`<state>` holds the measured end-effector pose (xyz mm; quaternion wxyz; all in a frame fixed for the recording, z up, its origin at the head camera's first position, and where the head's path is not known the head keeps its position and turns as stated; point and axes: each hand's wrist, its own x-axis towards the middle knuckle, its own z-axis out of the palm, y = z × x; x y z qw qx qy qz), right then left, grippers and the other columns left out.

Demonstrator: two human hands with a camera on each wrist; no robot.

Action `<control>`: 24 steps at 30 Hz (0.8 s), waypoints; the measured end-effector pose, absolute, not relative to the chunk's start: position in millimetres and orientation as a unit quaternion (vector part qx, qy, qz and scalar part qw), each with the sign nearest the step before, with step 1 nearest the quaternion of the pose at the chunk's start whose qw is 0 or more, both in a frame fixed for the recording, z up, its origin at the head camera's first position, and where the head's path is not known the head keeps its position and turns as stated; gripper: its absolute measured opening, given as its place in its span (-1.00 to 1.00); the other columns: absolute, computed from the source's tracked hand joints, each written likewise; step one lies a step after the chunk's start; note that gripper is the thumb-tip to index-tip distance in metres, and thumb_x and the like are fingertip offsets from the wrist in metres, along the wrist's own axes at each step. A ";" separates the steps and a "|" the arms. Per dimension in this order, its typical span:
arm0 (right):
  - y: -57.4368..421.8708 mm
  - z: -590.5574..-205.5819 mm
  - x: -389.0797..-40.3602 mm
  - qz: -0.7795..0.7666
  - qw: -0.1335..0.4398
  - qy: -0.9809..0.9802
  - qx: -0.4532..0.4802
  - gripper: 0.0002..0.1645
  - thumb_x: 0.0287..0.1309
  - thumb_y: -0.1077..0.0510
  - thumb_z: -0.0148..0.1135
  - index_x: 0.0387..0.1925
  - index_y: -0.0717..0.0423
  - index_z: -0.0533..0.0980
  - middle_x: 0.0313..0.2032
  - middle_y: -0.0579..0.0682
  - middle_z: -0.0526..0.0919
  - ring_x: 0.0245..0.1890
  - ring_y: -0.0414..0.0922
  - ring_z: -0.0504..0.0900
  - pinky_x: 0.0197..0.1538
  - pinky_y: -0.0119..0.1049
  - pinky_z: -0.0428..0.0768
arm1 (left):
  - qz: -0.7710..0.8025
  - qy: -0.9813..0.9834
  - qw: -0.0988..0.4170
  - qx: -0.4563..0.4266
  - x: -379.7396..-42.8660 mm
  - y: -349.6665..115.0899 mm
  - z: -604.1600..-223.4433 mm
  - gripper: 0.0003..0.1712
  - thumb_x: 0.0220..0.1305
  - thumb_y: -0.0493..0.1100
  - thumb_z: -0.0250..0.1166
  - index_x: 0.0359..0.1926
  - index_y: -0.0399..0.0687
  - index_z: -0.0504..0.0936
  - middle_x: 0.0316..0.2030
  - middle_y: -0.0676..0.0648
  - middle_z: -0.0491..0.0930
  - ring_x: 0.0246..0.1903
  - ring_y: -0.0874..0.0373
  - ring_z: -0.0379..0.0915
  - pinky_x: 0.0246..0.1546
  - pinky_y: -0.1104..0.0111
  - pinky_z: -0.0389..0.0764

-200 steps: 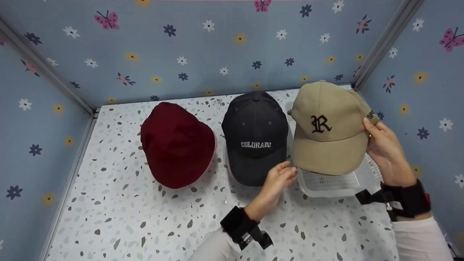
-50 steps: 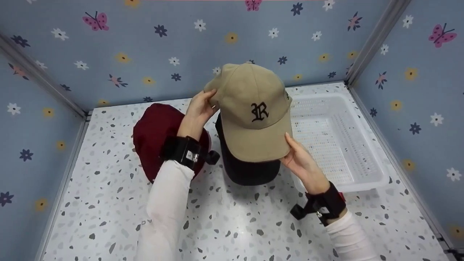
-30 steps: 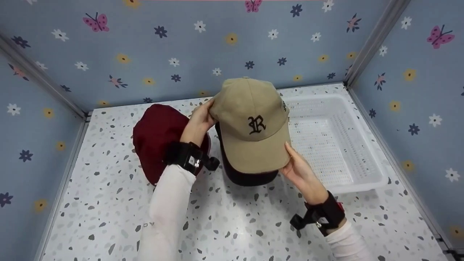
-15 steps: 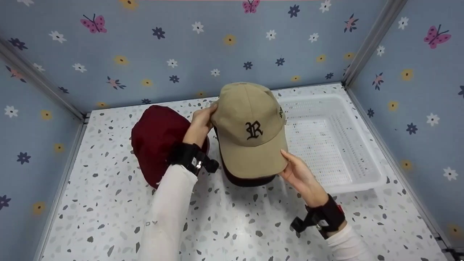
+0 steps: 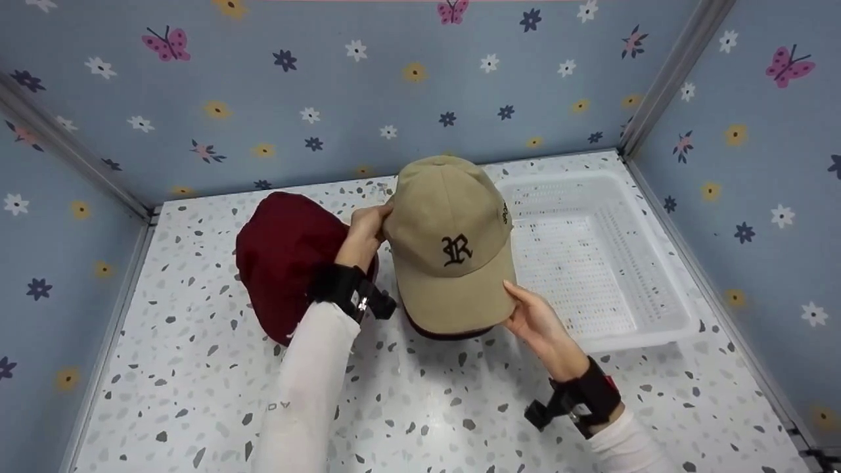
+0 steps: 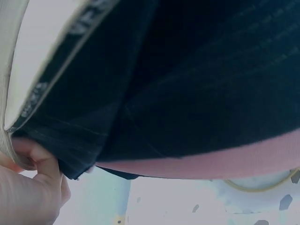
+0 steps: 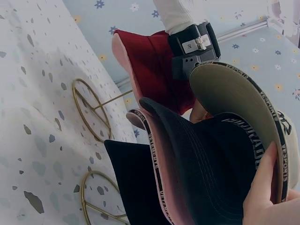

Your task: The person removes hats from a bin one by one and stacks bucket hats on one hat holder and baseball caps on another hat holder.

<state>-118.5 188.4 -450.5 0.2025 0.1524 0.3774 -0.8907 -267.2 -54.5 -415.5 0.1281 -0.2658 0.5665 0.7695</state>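
A beige baseball cap [image 5: 453, 217] with a black R sits over a dark cap in the head view. My left hand [image 5: 366, 230] grips its left rear edge; in the left wrist view, fingers curl at the beige rim beside dark fabric. The right hand [image 5: 540, 325] pinches the right side of the brim, thumb on top. From the right wrist, the dark "COLORADO" cap [image 7: 201, 164] shows under the beige brim, with a pink cap [image 7: 165, 161] and another black brim [image 7: 133, 178] stacked lower. Below these stands a gold wire stand [image 7: 84, 199].
A dark red hat [image 5: 282, 243] is left of the stack, partly behind my left wrist, with a pink layer [image 7: 123, 51] under it and its own gold wire stand [image 7: 101, 110]. At right lies a white perforated basket [image 5: 670, 332]. Flowered walls [image 5: 368, 85] enclose the speckled table [image 5: 420, 407].
The beige cap has gone from above the basket to the dark cap and come down over it, now covering nearly all of it. My left hand has taken its rear edge; the right moved to the brim.
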 end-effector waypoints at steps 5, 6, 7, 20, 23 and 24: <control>186.4 -456.4 -117.7 -0.885 0.193 0.387 0.175 -0.58 0.32 0.22 -0.24 -0.48 0.08 0.55 -0.50 -0.09 0.61 -0.48 -0.24 0.55 -0.37 -0.45 0.48 | 0.760 0.587 0.118 -0.254 -254.8 -52.4 -404.1 -0.78 0.13 -0.33 0.14 -0.63 -0.20 0.44 -0.74 0.02 0.36 -0.77 0.29 0.26 -0.68 0.49 0.38; 186.0 -457.4 -117.7 -0.884 0.192 0.388 0.177 -0.58 0.32 0.23 -0.24 -0.49 0.08 0.55 -0.51 -0.09 0.61 -0.48 -0.23 0.55 -0.37 -0.45 0.48 | 0.757 0.591 0.113 -0.254 -256.7 -52.1 -407.2 -0.78 0.13 -0.33 0.14 -0.63 -0.20 0.43 -0.74 0.02 0.36 -0.77 0.29 0.26 -0.68 0.49 0.38; 185.8 -458.2 -117.8 -0.883 0.193 0.390 0.179 -0.58 0.31 0.23 -0.24 -0.49 0.08 0.54 -0.51 -0.09 0.61 -0.48 -0.23 0.55 -0.37 -0.45 0.48 | 0.755 0.595 0.108 -0.253 -259.5 -52.2 -411.6 -0.78 0.13 -0.33 0.15 -0.63 -0.19 0.43 -0.74 0.02 0.37 -0.77 0.28 0.26 -0.68 0.49 0.38; 199.7 -455.0 -123.8 -0.840 0.261 0.441 0.177 -0.72 0.27 0.18 -0.10 -0.47 0.12 0.50 -0.41 0.02 0.59 -0.37 -0.13 0.59 -0.25 -0.30 0.57 | 0.724 0.636 0.092 -0.250 -273.1 -54.1 -434.0 -0.75 0.01 -0.37 0.18 -0.72 -0.17 0.38 -0.76 0.03 0.31 -0.79 0.26 0.23 -0.73 0.47 0.35; 206.6 -449.5 -130.6 -0.820 0.282 0.465 0.178 -0.76 0.28 0.11 -0.13 -0.39 0.12 0.42 -0.38 0.03 0.55 -0.36 -0.12 0.59 -0.26 -0.27 0.57 | 0.721 0.637 0.096 -0.255 -274.1 -54.7 -433.6 -0.75 0.00 -0.37 0.18 -0.71 -0.17 0.36 -0.75 0.03 0.30 -0.78 0.25 0.23 -0.73 0.46 0.35; 209.5 -447.2 -134.2 -0.811 0.287 0.477 0.180 -0.77 0.28 0.08 -0.14 -0.34 0.13 0.38 -0.37 0.03 0.53 -0.36 -0.12 0.58 -0.26 -0.27 0.57 | 0.721 0.636 0.095 -0.256 -274.1 -55.0 -433.4 -0.76 0.00 -0.38 0.17 -0.71 -0.17 0.36 -0.75 0.03 0.29 -0.78 0.25 0.23 -0.73 0.46 0.35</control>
